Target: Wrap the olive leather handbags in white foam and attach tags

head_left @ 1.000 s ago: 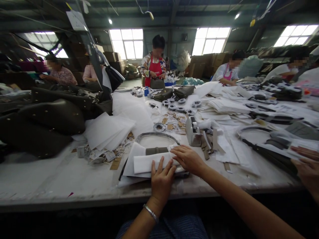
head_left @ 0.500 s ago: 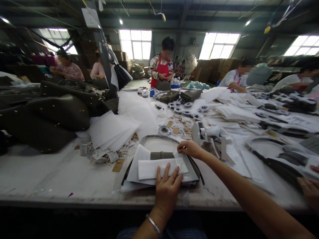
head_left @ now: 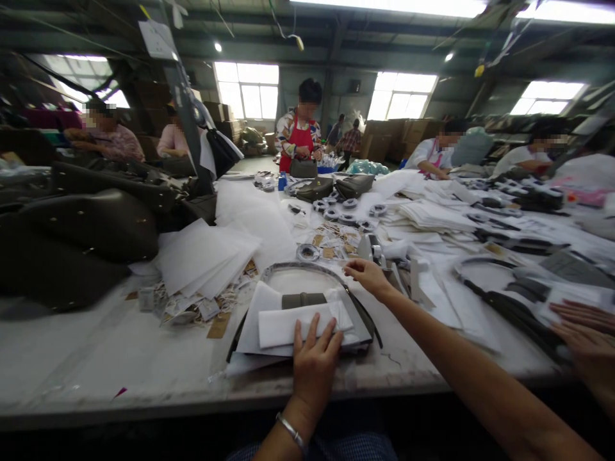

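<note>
A dark olive handbag (head_left: 302, 300) lies flat in front of me, its wrapped handle (head_left: 298, 267) arching away from me. White foam sheets (head_left: 254, 333) cover most of its body, with a smaller folded white foam piece (head_left: 276, 330) on top. My left hand (head_left: 314, 352) rests flat on this folded piece with fingers spread. Past the bag's right side, my right hand (head_left: 368, 276) is raised, fingers loosely bent and a little apart, with nothing visible in them. Just behind it stands what looks like a grey tape dispenser (head_left: 369, 247).
Loose foam sheets (head_left: 206, 259) lie over tags and strings at left, beside piled dark bags (head_left: 96, 224). A wrapped ring (head_left: 307, 252) lies beyond the handle. At right, a co-worker's hands (head_left: 583, 326) rest on another bag. Several people work around the table.
My right hand has come off the foam and bag and lifted to the right, toward the dispenser. My left hand stays on the folded foam. The view has turned slightly right.
</note>
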Demonstrator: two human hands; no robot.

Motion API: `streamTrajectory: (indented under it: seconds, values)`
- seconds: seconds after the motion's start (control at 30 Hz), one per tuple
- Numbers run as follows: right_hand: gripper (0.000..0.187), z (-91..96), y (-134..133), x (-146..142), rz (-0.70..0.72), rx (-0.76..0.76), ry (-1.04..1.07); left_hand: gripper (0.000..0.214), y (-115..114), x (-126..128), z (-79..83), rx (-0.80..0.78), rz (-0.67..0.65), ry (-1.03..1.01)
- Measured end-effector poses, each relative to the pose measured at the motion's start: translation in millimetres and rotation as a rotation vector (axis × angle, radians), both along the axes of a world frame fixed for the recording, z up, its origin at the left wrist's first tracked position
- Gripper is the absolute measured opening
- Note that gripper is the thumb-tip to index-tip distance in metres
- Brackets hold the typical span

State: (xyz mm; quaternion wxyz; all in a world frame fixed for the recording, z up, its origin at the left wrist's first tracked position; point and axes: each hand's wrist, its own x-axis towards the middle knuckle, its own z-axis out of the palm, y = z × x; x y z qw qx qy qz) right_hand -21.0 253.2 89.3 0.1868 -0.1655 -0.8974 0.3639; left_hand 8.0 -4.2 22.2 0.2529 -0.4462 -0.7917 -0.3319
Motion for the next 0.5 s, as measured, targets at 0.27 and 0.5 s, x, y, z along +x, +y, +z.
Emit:
streamTrajectory:
  seconds: [0.27,0.5]
  values:
    - [0.018,-8.7,2.3,200.3,-0.267,0.491,0.055,0.027,-6.9,-1.3,7.6,-0.127,-0.059,-0.025]
    - [0.031,-60.1,-27.0,294.0,-0.13,0.56,-0.088,0.029,-9.3,-2.3,10.8,-0.181,-0.077,-0.036]
